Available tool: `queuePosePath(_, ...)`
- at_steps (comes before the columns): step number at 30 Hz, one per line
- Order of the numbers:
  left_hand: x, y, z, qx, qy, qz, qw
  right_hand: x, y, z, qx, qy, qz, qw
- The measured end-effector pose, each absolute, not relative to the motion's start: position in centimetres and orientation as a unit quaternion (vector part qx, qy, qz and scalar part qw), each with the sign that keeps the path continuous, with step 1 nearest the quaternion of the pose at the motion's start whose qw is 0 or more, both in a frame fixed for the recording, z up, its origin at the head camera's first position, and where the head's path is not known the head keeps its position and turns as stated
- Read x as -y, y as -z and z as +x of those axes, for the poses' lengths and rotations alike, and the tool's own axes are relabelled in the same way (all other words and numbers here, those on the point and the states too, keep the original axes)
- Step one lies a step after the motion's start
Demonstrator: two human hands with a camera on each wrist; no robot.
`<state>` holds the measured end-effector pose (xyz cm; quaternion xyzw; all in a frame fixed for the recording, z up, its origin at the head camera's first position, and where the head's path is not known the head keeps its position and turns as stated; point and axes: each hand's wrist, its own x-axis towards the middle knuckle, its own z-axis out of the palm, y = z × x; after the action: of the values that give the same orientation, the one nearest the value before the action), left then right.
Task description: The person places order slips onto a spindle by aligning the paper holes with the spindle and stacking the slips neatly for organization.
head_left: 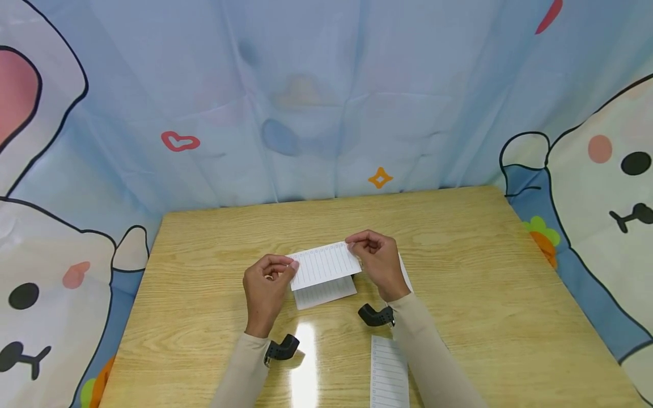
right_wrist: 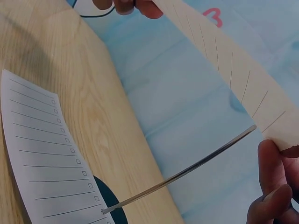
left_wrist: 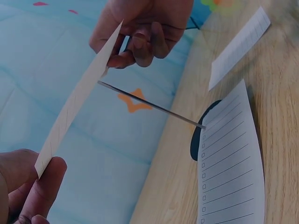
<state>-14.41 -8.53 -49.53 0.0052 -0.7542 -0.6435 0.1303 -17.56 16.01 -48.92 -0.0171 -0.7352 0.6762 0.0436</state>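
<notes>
A white lined checklist slip (head_left: 326, 265) is stretched between both hands at the middle of the table. My left hand (head_left: 266, 294) pinches its left end between thumb and fingers. At the other end, my right hand (head_left: 380, 263) pinches the far right corner. Below the slip stands a thin metal spike (left_wrist: 149, 103) on a dark rounded base (left_wrist: 195, 144); its tip is close to the slip's underside in both wrist views. A second lined slip (right_wrist: 46, 154) lies over the base at the foot of the spike, hiding part of the base.
Another checklist slip (head_left: 390, 371) lies near the front edge, partly under the right forearm. One more slip (head_left: 405, 273) shows behind the right wrist. The wooden table (head_left: 204, 317) ends at a light blue patterned curtain (head_left: 316, 102) at the back and sides.
</notes>
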Motion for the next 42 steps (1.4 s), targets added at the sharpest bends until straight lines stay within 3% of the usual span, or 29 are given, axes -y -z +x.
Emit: queuePosePath(42,8.4,52.6,-14.4,0.778,0.619,0.036,0.099,-16.3,52.2,-17.6,0.752,-0.659,-0.021,0.014)
